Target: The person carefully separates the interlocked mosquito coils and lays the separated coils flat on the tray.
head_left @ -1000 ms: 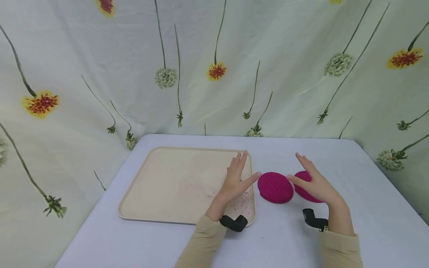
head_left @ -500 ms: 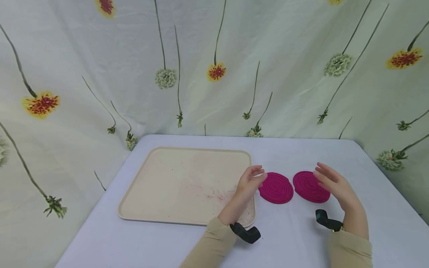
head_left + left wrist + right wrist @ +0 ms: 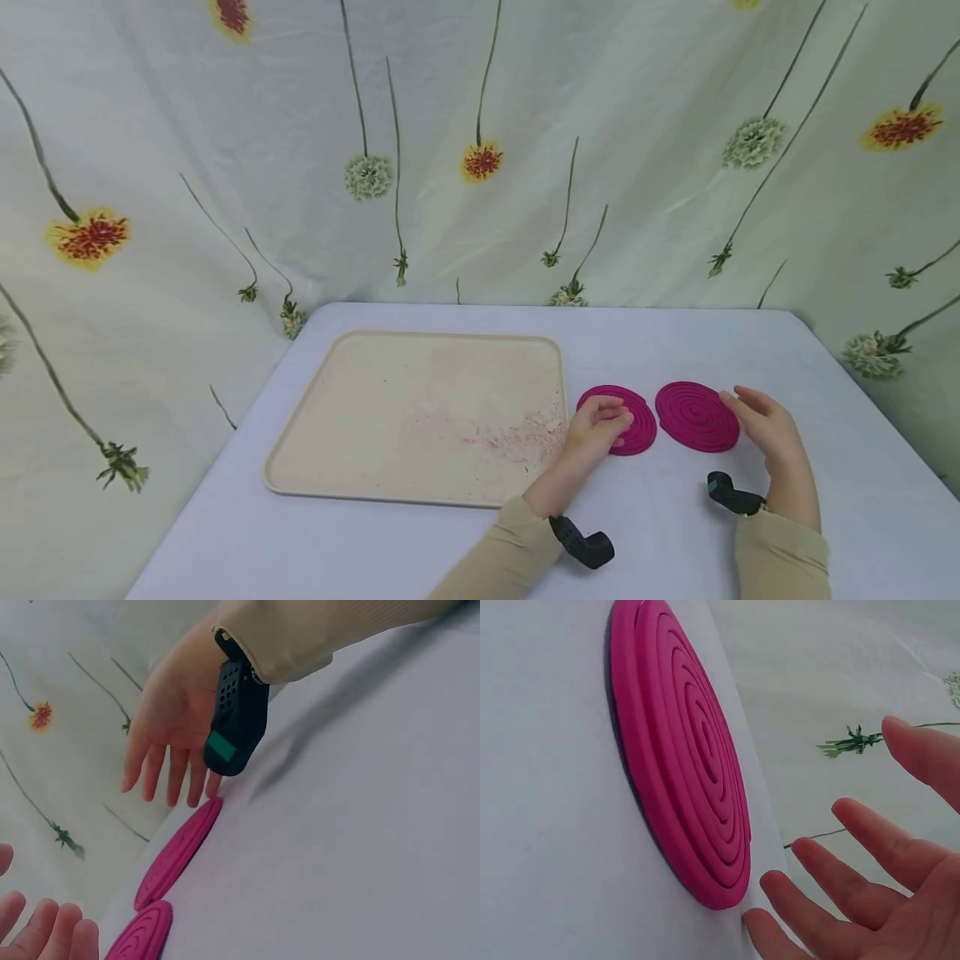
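Two flat magenta discs, each a spiral of coiled cord that looks like modelling clay, lie side by side on the table. My left hand (image 3: 592,433) hovers over the left disc (image 3: 642,423) and hides part of it, fingers loosely bent, holding nothing. At the right edge of the right disc (image 3: 693,417) is my right hand (image 3: 776,433), its fingers relaxed and spread. The right wrist view shows a gap between those fingers (image 3: 817,900) and the spiral disc (image 3: 697,750). In the left wrist view, my left fingertips (image 3: 56,930) are apart from the discs.
A beige tray (image 3: 420,417) with pink smears and crumbs near its right side lies left of the discs. White cloth covers the table (image 3: 652,542). A flower-printed curtain (image 3: 450,108) hangs behind it. Black cameras sit on both wrists.
My left hand has moved right and down, from over the tray's right edge to above the left disc. The right hand has moved right, off the right disc, which shows fully. Fingers on both have relaxed.
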Tool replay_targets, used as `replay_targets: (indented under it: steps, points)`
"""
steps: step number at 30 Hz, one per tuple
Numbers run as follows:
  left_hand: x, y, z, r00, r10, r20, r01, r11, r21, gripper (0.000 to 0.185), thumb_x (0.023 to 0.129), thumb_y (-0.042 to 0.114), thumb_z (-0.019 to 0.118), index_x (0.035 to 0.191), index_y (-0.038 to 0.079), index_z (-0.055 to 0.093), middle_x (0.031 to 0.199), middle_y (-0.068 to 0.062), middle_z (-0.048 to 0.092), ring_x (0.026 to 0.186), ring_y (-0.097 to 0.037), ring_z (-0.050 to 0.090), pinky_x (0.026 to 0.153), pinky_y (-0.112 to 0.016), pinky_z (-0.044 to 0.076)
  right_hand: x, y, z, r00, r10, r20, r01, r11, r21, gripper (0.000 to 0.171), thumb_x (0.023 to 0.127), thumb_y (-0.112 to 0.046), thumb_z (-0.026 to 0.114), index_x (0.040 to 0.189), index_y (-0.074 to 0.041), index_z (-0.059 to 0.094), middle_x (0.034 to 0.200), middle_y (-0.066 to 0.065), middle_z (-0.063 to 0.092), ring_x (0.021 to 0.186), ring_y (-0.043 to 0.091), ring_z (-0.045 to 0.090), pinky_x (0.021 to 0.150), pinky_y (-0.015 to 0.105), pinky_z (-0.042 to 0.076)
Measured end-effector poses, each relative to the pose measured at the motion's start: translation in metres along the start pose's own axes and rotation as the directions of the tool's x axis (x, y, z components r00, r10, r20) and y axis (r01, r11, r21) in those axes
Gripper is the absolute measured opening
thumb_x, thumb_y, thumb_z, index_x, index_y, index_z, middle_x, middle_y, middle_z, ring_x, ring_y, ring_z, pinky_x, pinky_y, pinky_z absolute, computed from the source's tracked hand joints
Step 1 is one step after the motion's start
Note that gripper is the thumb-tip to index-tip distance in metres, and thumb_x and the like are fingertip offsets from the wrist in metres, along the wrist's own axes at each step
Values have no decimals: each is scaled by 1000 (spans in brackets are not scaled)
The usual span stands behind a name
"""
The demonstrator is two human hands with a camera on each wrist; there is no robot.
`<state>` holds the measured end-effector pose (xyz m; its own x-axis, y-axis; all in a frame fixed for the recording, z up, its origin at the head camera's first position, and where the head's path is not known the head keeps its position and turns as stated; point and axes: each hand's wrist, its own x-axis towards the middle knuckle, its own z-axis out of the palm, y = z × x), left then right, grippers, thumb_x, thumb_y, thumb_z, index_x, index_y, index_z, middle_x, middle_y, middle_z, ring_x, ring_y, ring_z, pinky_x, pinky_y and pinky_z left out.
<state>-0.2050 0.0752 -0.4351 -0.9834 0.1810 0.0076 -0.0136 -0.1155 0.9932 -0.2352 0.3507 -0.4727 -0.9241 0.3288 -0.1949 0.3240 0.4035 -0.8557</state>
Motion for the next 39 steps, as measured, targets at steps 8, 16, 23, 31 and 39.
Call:
replay_targets:
  steps: [8,16,23,31,39]
  points:
    - [0,-11,24,998,-65,-8,64,998,-24,26,86,7,66,110,2,59,97,-1,63,83,-11,62,71,-32,56,-47,-43,-1,998,43,38,-46,996,81,82,92,-51,46,147,3,17,148,30,18,131,44,27,106,58,25]
    - [10,-24,43,990,-138,-32,137,990,-32,34,85,7,67,117,2,58,116,-8,59,89,-17,61,72,-34,57,-39,-37,-1,999,-1,32,-1,998,63,78,94,-48,44,145,6,20,147,31,22,127,44,34,105,53,32]
    - [15,-26,47,985,-167,-48,165,986,-32,34,85,7,67,117,1,58,116,-9,58,89,-18,60,68,-36,57,-37,-40,4,986,-147,85,152,986,-61,62,99,-32,39,141,11,24,142,37,23,132,49,23,107,56,24]
    - [17,-26,47,984,-175,-46,173,984,-29,30,85,5,67,114,0,59,113,-8,61,88,-16,60,66,-37,57,-36,-36,5,985,-144,94,151,986,-72,63,99,-32,41,140,13,24,140,37,27,131,48,25,107,56,25]
    - [16,-27,47,985,-171,-37,170,985,-32,30,86,4,65,114,-1,58,111,-9,60,93,-20,61,69,-39,57,-39,-36,5,994,-109,16,109,993,-38,63,95,-27,50,140,10,25,140,35,26,129,48,26,105,57,27]
